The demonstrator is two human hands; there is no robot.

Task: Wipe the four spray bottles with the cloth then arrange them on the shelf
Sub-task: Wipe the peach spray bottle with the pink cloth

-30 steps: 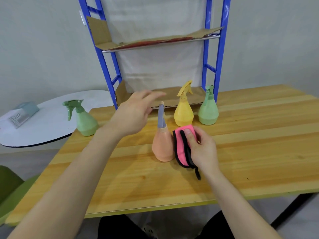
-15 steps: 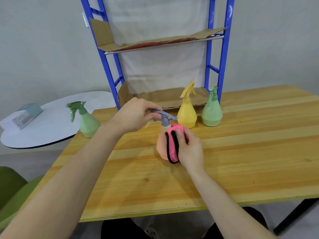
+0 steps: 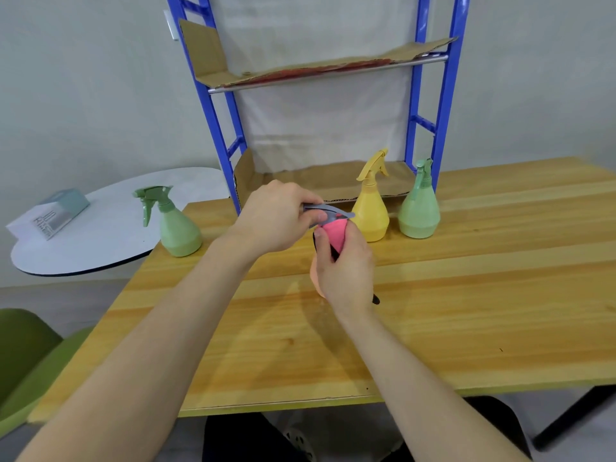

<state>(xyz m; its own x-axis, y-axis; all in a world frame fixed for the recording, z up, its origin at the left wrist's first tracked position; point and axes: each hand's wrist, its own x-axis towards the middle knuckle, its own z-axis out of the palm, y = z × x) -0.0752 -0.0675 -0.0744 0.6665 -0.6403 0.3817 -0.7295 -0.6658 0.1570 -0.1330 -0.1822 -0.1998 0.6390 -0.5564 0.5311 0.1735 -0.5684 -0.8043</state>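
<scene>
Left hand (image 3: 276, 216) gripping bottle (image 3: 315, 273) head, cloth (image 3: 335, 233) below

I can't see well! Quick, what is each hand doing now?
Left hand: closed on the grey trigger head of the peach plastic spray bottle.
Right hand: closed, holding the pink cloth against that bottle.

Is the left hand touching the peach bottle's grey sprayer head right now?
Touching. The head view shows the left hand closed over the grey sprayer head, thumb pressed on its underside.
</scene>
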